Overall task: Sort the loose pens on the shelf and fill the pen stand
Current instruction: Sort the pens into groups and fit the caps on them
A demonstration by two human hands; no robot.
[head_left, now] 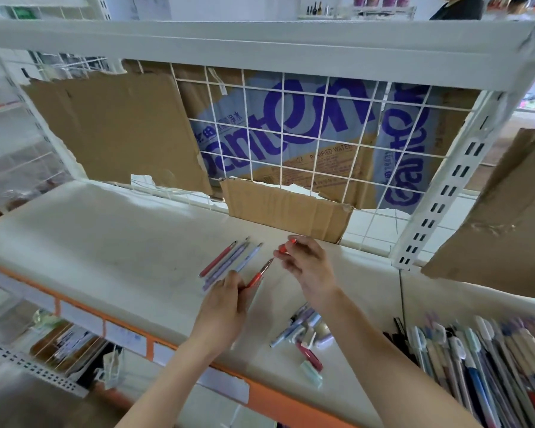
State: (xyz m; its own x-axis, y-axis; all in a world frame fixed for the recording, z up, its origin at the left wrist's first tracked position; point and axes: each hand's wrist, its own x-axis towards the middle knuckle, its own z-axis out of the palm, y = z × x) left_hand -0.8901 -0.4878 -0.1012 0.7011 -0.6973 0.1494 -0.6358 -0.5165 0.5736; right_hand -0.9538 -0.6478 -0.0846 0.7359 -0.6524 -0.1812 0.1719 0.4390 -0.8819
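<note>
Between my two hands, at the middle of the white shelf point(105, 242), an uncapped red pen point(258, 277) is held up off the surface. My left hand point(226, 304) grips its lower barrel, fingers curled around it, and the pen's long axis runs diagonally, with the bare tip pointing up and to the right, toward the back of the shelf. My right hand point(306, 267) sits just beyond that tip, not touching it. Thumb and forefinger pinch a small red cap point(292, 241); the other fingers are loosely bent. Both forearms reach in from the bottom of the view, the left rising almost straight, the right slanting in from the lower right.

Just left of my left hand, three pens point(229, 264) lie flat on the shelf side by side, one red and two pale lilac-blue. They are nearly parallel to the held pen, tips pointing up and right, and their near ends are partly hidden by my fingers.

Under my right forearm, near the front edge, a loose heap of pens and caps point(303, 335) lies at mixed angles, with a dark red one and a mint-coloured one nearest me. At the far right, a dense row of pens point(491, 366) stands packed together, caps toward the back; I cannot tell what holds them.

Behind the shelf, torn cardboard point(112, 128) leans against a white wire grid point(322, 143).
</note>
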